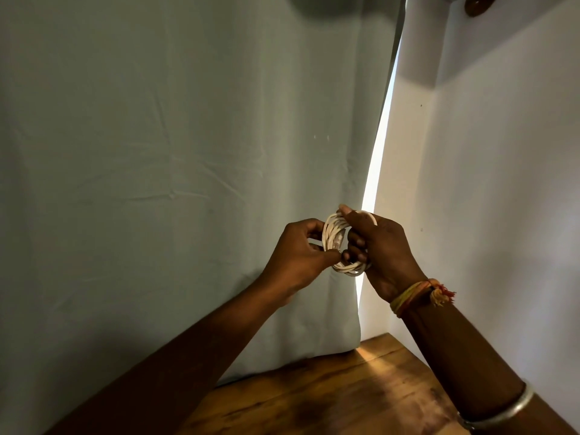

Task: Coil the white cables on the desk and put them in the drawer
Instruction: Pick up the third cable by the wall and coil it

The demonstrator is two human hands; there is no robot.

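A white cable (333,234) is wound into a small coil, held up in the air above the wooden desk (329,394). My right hand (381,246) grips the coil, its loops wrapped round the fingers and the thumb on top. My left hand (298,252) pinches the coil's left side, fingers curled at the loops near a clear plug end. No drawer is in view.
A pale grey-green curtain (188,183) hangs behind the hands, with a bright slit of daylight (375,171) at its right edge. A white wall (502,183) closes the right side. The desk's corner meets the wall at lower right.
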